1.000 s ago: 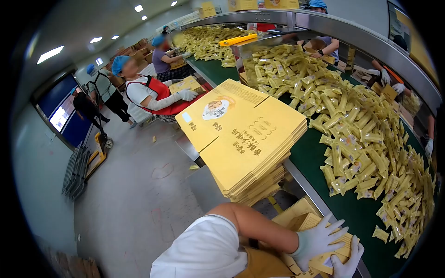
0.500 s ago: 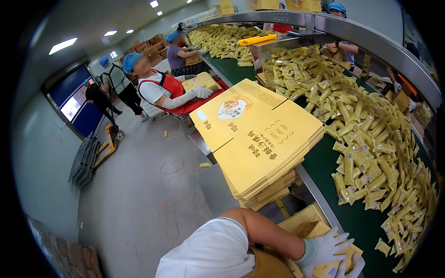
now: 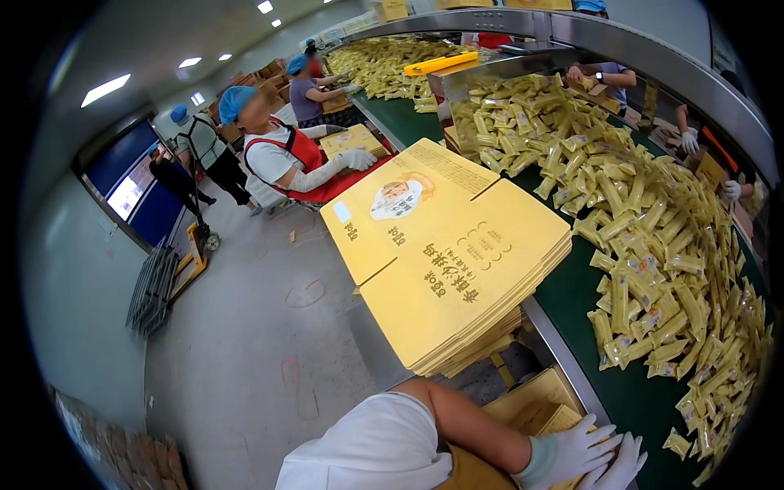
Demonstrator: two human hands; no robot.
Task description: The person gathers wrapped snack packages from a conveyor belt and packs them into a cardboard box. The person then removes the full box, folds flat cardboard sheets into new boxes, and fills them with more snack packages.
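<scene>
My left hand, in a white glove, reaches in at the lower right with its fingers stretched out over a yellow cardboard carton. Close against it is my right hand, also gloved, fingers extended and lying over the same carton. Most of that carton is hidden beneath the hands and below the frame. Just behind my left hand, open yellow carton flaps show beside the belt. Ahead of my arm stands a tall stack of flat printed yellow cartons.
A green conveyor belt carries a heap of small yellow packets on the right. Its metal edge runs beside my hands. A yellow cutter lies on a metal ledge. Co-workers sit along the belt; a pallet truck stands left.
My hands have drawn together and now cover most of the carton face that showed between them. The view has shifted slightly. A co-worker across the belt has moved their hands over the packets.
</scene>
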